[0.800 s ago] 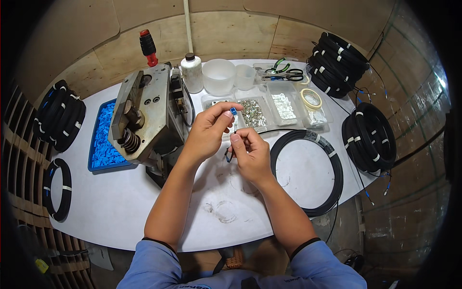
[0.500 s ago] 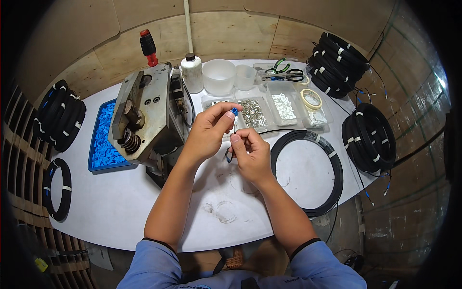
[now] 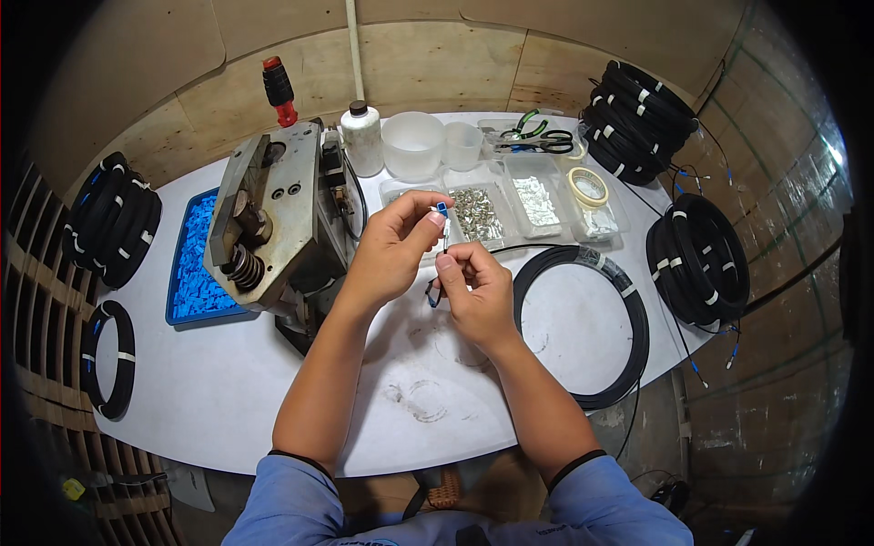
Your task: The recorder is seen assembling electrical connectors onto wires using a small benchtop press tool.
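Observation:
My left hand [image 3: 390, 247] pinches a small blue connector housing [image 3: 443, 208] between thumb and fingertips. Just below it, my right hand [image 3: 480, 296] is closed on the thin black cable [image 3: 445, 249], whose pale end section runs up to the housing. Fingers hide part of where the two meet. Another cable end with a bit of blue [image 3: 433, 301] hangs beside the right hand. From that hand the cable leads to a large black cable coil [image 3: 641, 337] lying on the table to the right, bound with tape.
A metal press [image 3: 289, 218] stands left of my arms, by a tray of blue housings [image 3: 173, 309]. Behind my hands are a bin of metal terminals [image 3: 475, 215], a white bottle [image 3: 363, 146], plastic cups [image 3: 412, 150], scissors [image 3: 546, 142] and a tape roll [image 3: 589, 187]. Coil stacks [image 3: 637, 127] flank the table.

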`<action>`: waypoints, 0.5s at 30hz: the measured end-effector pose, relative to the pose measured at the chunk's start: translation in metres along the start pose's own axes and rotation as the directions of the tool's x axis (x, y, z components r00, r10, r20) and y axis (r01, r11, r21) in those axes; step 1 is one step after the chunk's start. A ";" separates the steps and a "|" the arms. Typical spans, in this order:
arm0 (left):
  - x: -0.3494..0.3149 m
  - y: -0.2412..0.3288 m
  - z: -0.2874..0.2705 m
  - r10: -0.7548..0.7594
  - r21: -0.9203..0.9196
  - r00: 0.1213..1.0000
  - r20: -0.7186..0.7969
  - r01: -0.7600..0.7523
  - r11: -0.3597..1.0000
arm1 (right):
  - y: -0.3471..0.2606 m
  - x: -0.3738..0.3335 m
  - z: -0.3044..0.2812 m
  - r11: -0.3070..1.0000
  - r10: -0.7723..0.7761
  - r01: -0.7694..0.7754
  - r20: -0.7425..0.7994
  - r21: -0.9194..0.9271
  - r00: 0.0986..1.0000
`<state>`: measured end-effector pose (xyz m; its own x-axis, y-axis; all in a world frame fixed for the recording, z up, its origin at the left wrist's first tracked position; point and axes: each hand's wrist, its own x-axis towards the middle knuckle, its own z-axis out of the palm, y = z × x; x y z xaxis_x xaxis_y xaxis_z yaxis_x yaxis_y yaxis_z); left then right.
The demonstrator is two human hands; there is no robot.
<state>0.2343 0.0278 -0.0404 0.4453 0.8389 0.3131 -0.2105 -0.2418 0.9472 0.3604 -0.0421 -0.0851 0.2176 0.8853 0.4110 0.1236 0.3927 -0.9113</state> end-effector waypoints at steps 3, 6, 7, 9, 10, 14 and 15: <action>0.000 0.000 -0.001 -0.013 -0.009 1.000 0.005 0.013 1.000 | 0.000 0.000 0.000 1.000 -0.008 0.008 -0.004 0.001 1.000; 0.000 0.000 -0.002 0.005 -0.012 1.000 -0.009 -0.005 1.000 | 0.001 0.000 0.001 1.000 -0.012 0.012 -0.004 0.003 1.000; 0.000 0.000 -0.002 0.003 -0.013 1.000 -0.006 -0.003 1.000 | 0.002 0.000 0.001 1.000 -0.015 0.015 -0.003 0.006 1.000; 0.000 -0.001 -0.002 0.001 -0.014 1.000 -0.004 -0.001 1.000 | 0.002 0.000 0.001 1.000 -0.017 0.017 -0.002 0.008 1.000; 0.000 -0.001 -0.002 0.005 -0.022 1.000 -0.004 -0.005 1.000 | 0.002 0.000 0.000 1.000 -0.016 0.016 -0.002 0.005 1.000; 0.000 -0.002 -0.002 0.008 -0.019 1.000 -0.001 -0.008 1.000 | 0.001 0.000 -0.001 1.000 -0.013 0.013 0.005 0.004 1.000; 0.000 -0.002 -0.003 0.008 -0.019 1.000 -0.001 -0.008 1.000 | 0.001 0.000 0.000 1.000 -0.013 0.013 0.005 0.004 1.000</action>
<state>0.2326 0.0297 -0.0427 0.4429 0.8373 0.3206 -0.2303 -0.2394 0.9432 0.3610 -0.0418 -0.0860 0.2110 0.8816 0.4223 0.1223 0.4048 -0.9062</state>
